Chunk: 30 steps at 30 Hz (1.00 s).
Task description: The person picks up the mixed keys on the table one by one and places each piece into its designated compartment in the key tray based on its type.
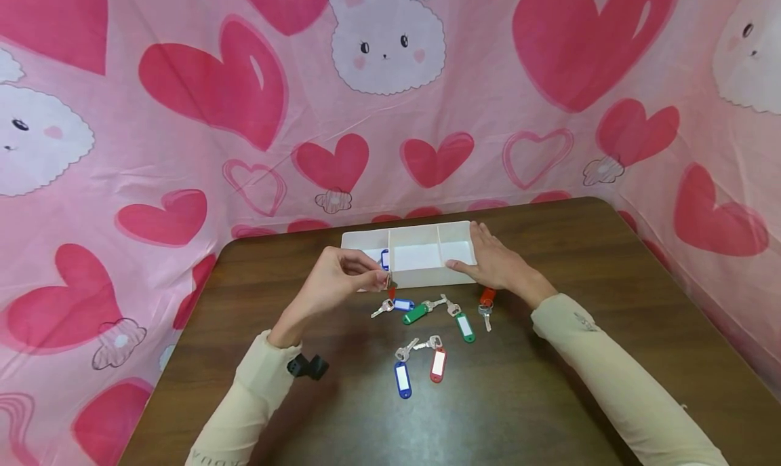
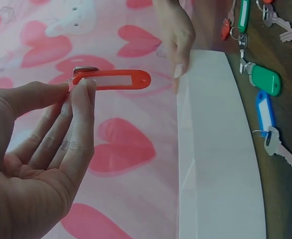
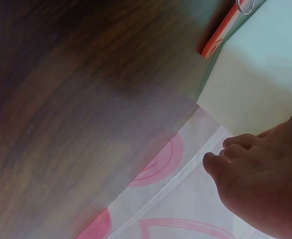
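Note:
My left hand [image 1: 350,276] pinches a key with an orange-red key tag [image 2: 111,79] between thumb and fingertips, just over the front wall of a white three-section tray [image 1: 421,277]. In the left wrist view the tag points out past the fingertips, its white label showing; the fingers partly hide the key. A blue key tag [image 1: 385,259] lies in the tray's left compartment, while the middle and right ones show bare floors. My right hand [image 1: 497,262] rests at the tray's right end, thumb extended on the front rim, fingers stretched along the end wall.
In front of the tray lie several tagged keys: blue tags [image 1: 403,380], green tags [image 1: 465,327], a red tag [image 1: 438,365] and an orange tag [image 1: 487,296]. A pink heart-patterned cloth [image 1: 378,127] hangs behind the wooden table [image 1: 488,412].

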Tool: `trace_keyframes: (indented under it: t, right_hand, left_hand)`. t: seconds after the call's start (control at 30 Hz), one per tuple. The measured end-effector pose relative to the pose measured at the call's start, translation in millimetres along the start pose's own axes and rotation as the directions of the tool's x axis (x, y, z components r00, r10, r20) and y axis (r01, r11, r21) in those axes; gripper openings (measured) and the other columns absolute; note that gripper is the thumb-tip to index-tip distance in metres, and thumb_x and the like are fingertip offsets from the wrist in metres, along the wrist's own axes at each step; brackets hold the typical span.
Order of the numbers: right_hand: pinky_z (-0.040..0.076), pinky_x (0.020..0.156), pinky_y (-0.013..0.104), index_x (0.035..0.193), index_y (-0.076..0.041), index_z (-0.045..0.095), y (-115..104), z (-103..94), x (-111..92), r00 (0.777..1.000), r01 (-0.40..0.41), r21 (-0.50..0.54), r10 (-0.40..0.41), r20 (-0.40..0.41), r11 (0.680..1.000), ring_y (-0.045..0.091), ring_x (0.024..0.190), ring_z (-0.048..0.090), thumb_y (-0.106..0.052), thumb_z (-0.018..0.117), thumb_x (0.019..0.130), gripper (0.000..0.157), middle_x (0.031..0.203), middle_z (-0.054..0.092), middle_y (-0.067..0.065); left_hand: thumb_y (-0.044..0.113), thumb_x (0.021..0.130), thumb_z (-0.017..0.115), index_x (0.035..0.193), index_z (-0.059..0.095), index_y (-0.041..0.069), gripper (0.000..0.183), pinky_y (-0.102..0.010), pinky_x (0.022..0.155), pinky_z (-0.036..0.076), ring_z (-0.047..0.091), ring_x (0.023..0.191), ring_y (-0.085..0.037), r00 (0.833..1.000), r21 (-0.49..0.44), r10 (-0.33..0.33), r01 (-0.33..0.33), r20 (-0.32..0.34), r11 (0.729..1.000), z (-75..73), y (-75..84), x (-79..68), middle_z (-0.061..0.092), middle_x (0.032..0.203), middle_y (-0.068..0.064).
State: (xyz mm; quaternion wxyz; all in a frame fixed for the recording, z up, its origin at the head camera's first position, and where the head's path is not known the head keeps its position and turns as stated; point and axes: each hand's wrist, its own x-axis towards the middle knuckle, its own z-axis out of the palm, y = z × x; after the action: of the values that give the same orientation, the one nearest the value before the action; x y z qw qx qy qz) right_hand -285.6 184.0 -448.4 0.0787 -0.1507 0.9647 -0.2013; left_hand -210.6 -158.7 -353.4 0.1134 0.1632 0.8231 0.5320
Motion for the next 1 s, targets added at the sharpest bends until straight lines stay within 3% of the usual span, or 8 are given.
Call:
trace_keyframes:
  t: [0.3, 0.63, 0.83, 1.0]
  right_hand:
    - [0.024, 0.127, 0.066, 0.167, 0.002, 0.000, 0, -0.7, 0, 1.000, 0.000, 0.013, 0.000, 0.008, 1.000, 0.047, 0.164, 0.005, -0.071, 0.060, 0.095, 0.119, 0.176, 0.007, 0.025]
    - [0.022, 0.128, 0.064, 0.167, 0.003, 0.000, 0, -1.8, 0, 1.000, 0.002, 0.007, -0.002, 0.013, 1.000, 0.046, 0.164, 0.005, -0.076, 0.056, 0.094, 0.121, 0.176, 0.006, 0.026]
    - [0.023, 0.128, 0.064, 0.167, 0.002, 0.000, -1, -1.2, -1, 1.000, -0.001, 0.018, 0.001, 0.019, 1.000, 0.046, 0.165, 0.005, -0.073, 0.058, 0.094, 0.120, 0.176, 0.006, 0.025]
    - [0.022, 0.128, 0.064, 0.167, 0.002, -0.001, -1, -0.8, 0, 1.000, 0.002, 0.018, -0.002, 0.016, 1.000, 0.046, 0.165, 0.004, -0.075, 0.056, 0.094, 0.121, 0.176, 0.006, 0.025]
  left_hand:
    - [0.022, 0.091, 0.084, 0.103, 0.083, 0.010, 0.017, -0.035, 0.090, 0.065, 0.082, 0.090, -0.030, 1.000, 0.007, 0.001, -0.001, -0.029, 1.000, -1.4, 4.9, 12.1, 0.083, 0.094, -0.008]
    - [0.020, 0.092, 0.083, 0.103, 0.082, 0.006, 0.018, -0.036, 0.088, 0.066, 0.082, 0.088, -0.027, 0.997, 0.007, 0.056, -0.056, -0.043, 0.998, -5.9, 7.4, 31.7, 0.082, 0.097, -0.013]
    - [0.021, 0.093, 0.082, 0.104, 0.082, 0.006, 0.019, -0.036, 0.088, 0.066, 0.082, 0.088, -0.027, 0.999, -0.009, 0.022, -0.023, -0.046, 1.000, -7.1, 8.4, 40.2, 0.083, 0.097, -0.013]
    - [0.018, 0.093, 0.081, 0.104, 0.081, 0.004, 0.018, -0.036, 0.086, 0.066, 0.082, 0.090, -0.031, 0.999, -0.024, 0.031, -0.032, -0.045, 0.999, -10.5, 8.4, 48.5, 0.082, 0.097, -0.015]
